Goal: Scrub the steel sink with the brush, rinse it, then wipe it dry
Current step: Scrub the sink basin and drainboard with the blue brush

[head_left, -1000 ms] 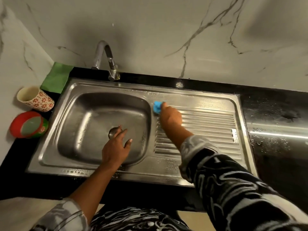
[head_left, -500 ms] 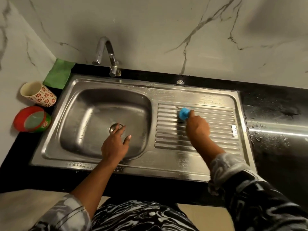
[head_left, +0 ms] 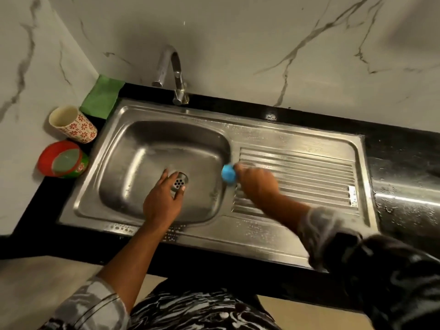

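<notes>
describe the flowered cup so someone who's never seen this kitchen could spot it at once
Find the steel sink, then look to the strip of black counter at its left edge. Three things sit there: the cup is the middle one, between the green cloth and the red round tub, and the only one that is cream with red flowers.

- A cream cup with a red flower print (head_left: 72, 125) sits at the left end of a glossy black stone countertop (head_left: 404, 167).
- A round red tub with a green label (head_left: 63, 160) sits near the cup, on its nearer side.
- Water droplets speckle the countertop on the right.
- White marble wall panels with grey veins (head_left: 238, 44) rise behind and to the left.
</notes>
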